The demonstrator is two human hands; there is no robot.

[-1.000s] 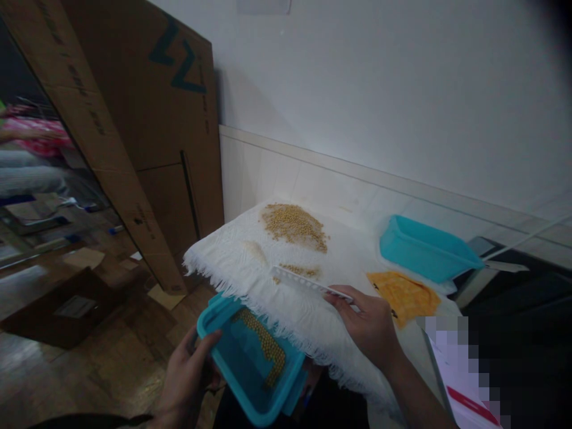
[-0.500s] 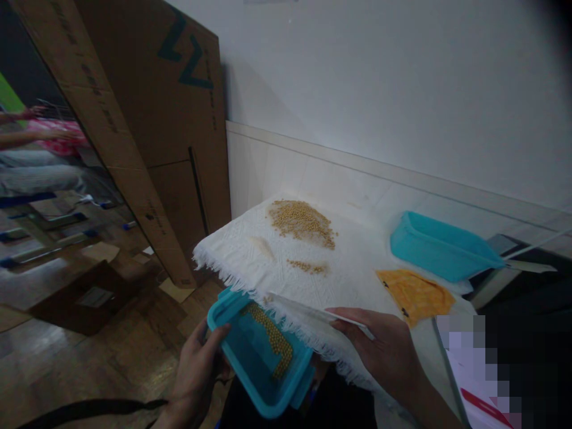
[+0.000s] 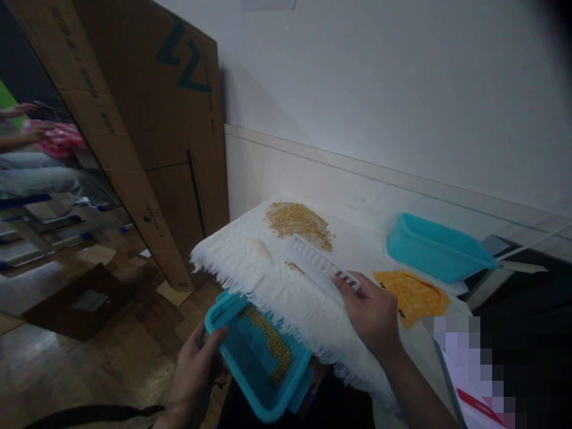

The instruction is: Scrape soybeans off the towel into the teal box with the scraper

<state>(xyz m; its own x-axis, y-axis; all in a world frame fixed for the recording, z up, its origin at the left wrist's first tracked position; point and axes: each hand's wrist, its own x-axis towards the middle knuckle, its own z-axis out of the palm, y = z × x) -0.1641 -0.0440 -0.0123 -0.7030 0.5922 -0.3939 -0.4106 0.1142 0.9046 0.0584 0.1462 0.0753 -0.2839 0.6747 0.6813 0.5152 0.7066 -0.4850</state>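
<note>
My left hand (image 3: 196,372) grips the near corner of a teal container (image 3: 257,357), held tilted below the table's front edge with a row of yellow beans inside. My right hand (image 3: 370,313) is closed on a white slotted plastic scraper (image 3: 315,262), which lies flat on the white fringed towel (image 3: 277,292) and reaches toward the small bean patch. A larger pile of yellow beans (image 3: 299,220) lies at the towel's far side.
A second teal tub (image 3: 435,250) stands at the back right, an orange cloth (image 3: 413,295) in front of it. Large cardboard boxes (image 3: 147,119) lean against the wall on the left. White paper (image 3: 469,393) lies at the lower right. Wooden floor lies below, with another person far left.
The scraper was down at the towel's front edge over the container half a second ago; it has moved back up onto the towel near the small bean patch. The left hand and container stayed put.
</note>
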